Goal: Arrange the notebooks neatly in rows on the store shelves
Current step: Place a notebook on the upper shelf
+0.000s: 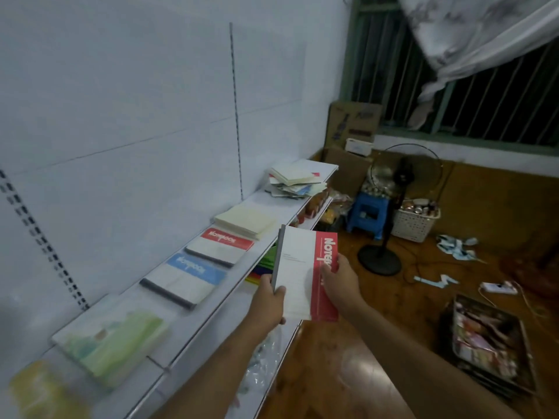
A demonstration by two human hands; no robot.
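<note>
A white notebook with a red band is held in the air in front of the shelf edge. My left hand grips its grey spine side and my right hand grips the red band. On the white shelf lies a row of notebooks: a yellow one, a green one, a blue-banded one, a red-banded one and a cream one. Farther back sits a loose, untidy pile of notebooks.
Lower shelves under the top one hold coloured goods. On the wooden floor stand a black fan, a blue stool, a white basket, cardboard boxes and a tray of packets. A power strip lies nearby.
</note>
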